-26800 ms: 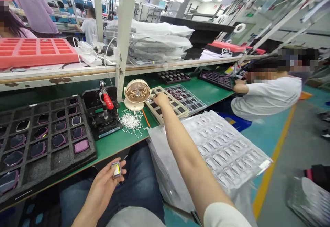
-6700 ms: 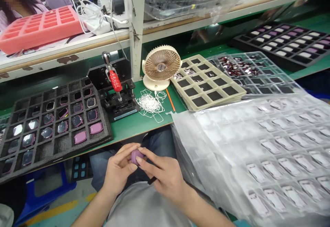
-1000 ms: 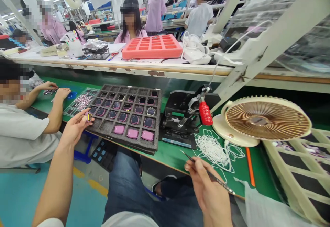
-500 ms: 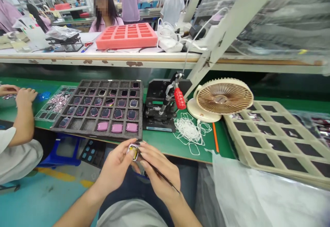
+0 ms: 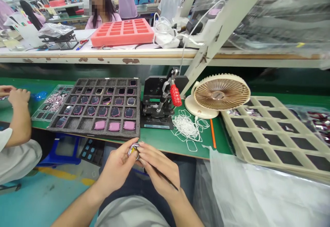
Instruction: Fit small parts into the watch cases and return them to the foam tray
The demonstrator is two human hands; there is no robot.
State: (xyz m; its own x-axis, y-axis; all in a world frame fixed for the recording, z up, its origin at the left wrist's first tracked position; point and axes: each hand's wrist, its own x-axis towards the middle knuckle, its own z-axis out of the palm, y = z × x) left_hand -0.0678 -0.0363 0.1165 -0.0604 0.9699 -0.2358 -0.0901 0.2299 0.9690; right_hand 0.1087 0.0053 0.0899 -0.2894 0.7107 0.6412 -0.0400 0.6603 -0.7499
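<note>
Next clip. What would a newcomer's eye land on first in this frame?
First, the two hands meeting at bottom centre. The left hand pinches a small watch case, while the right hand, holding thin tweezers, touches it. Just beyond, on the green bench, sit a black foam tray of watch cases, a press jig with a red handle, and a beige desk fan.

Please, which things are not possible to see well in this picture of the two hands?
Head view: small part, mostly covered by fingers of left hand and right hand.
Head view: thin tool, its tip hidden behind the right fingers.
Head view: beige tray, cut off by the right edge.
Head view: pieces in the foam tray, too small to identify.
</note>
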